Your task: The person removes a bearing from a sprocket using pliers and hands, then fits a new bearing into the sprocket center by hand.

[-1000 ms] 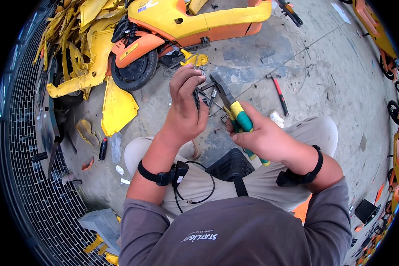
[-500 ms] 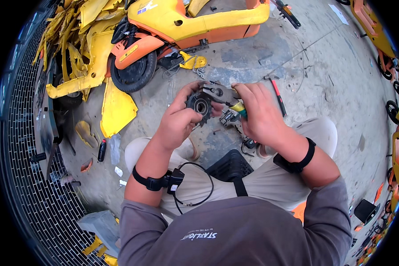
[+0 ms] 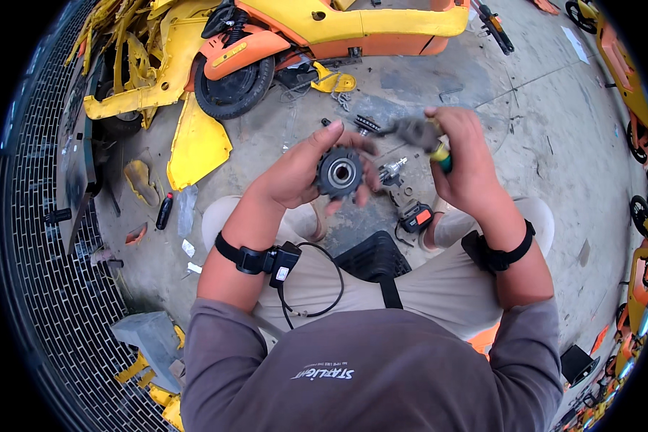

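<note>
- Black teeth are ringing the gear (image 3: 340,173), and a pale metal ring is framing the round hole at its middle; it is sitting in the left hand, raised above the floor (image 3: 547,137).
- The left hand (image 3: 302,167) is staying partly curled round the gear, its thumb lying at the upper left edge and its fingers spreading behind and past the right side, blurred.
- The right hand (image 3: 464,160) is closing its fingers round the pliers (image 3: 419,135); green and yellow are showing on the grip. Their blurred head is pointing left, just beside the left fingertips; how far the jaws are open, I cannot tell.
- Pale lettering (image 3: 324,374) is running across the dark shirt (image 3: 410,367), one large line with a much smaller one beside it.
- White is marking a small label (image 3: 281,273) on the black box (image 3: 286,261) at the left wrist; its print is too small to read.
- Orange is patching the end of a power tool (image 3: 415,216), lying near the right foot; any marks there are too small to tell.
- Yellow and orange are covering the scooter (image 3: 381,23) beyond the hands.
</note>
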{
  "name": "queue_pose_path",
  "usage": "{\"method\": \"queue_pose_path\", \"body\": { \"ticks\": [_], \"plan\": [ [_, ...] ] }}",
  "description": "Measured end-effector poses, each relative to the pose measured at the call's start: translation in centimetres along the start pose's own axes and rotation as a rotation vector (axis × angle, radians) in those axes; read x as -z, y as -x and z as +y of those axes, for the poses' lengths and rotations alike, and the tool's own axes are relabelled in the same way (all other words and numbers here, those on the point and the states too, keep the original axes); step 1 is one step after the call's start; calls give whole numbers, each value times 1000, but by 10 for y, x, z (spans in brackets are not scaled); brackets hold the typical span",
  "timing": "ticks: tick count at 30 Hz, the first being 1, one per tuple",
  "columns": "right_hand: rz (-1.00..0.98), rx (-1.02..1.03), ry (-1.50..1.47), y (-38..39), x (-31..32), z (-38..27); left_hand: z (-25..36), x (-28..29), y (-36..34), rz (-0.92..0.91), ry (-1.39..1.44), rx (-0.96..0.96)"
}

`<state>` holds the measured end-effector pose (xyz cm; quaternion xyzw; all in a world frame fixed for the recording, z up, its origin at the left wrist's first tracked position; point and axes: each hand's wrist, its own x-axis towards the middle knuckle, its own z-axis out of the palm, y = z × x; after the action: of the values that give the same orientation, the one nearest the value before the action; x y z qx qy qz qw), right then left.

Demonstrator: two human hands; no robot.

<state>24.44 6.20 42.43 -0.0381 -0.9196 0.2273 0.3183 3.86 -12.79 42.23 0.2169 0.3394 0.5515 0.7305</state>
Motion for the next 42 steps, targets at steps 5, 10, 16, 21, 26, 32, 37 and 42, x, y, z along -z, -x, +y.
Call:
{"method": "queue_pose_path", "body": {
  "ticks": [5,10,16,21,26,32,37,42],
  "plan": [
    [-201,-789,-683,12,-7,-15,-15,-12,-14,307,-453,-503],
    [-293,-838,-933,22,-20,-34,-24,-18,-25,525,-1143,-711],
    [-305,-874,-1004,26,-24,-43,-29,-8,-35,623,-1446,-808],
    [-370,-961,-1103,20,-17,-50,-29,-8,-39,647,-1427,-932],
    [-376,-1001,-1142,20,-14,-50,-25,-9,-41,626,-1559,-946],
    [-387,-995,-1124,21,-12,-50,-23,-13,-41,635,-1631,-956],
    [-430,-1055,-1134,23,-10,-51,-22,-8,-41,658,-1695,-979],
    [-561,-1101,-1082,12,12,-44,-15,2,-38,590,-1768,-956]
  ]
}}
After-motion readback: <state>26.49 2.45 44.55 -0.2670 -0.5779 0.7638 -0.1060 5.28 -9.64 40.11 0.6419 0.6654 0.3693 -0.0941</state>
